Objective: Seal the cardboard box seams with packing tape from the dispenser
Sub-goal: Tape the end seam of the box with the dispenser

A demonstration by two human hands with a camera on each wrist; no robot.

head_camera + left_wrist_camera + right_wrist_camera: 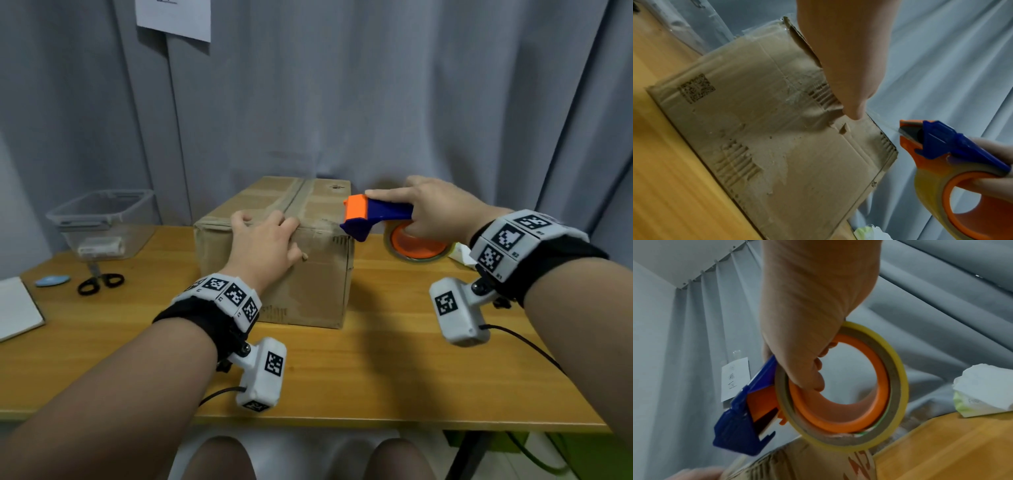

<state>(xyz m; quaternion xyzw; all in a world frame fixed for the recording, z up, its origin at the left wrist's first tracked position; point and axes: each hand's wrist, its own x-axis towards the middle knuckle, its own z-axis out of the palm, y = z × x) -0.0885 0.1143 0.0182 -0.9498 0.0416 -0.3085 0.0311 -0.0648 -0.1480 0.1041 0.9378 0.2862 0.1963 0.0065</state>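
My left hand (263,240) lies palm down over the near top edge of the box (308,291), forearm reaching in from the lower left. The fingers are curled over the edge onto the top face beside the taped centre seam, and the thumb (854,112) points down the front face, its tip pressing the cardboard near a torn patch. The fingers sit close together, bent at the knuckles and bearing on the box.

My right hand (435,212) is raised at the box's right top corner, wrist level, forearm coming in from the right. It grips the dispenser (376,214): the index finger lies straight along the top of the blue body toward the orange nose, and the other fingers (818,369) are hooked through the orange core of the tape roll (898,369). The blue cutter end points at the box's near right corner, just beside it; from the head view I cannot tell whether it touches the cardboard. In the left wrist view a thin clear strip seems to stretch from the corner to the cutter, though it is faint.

The box stands on the table (376,370), toward the back near the curtain (411,102). To the left lie scissors (101,282) and a clear bin (102,219); a crumpled wrapper (982,389) lies at the right.
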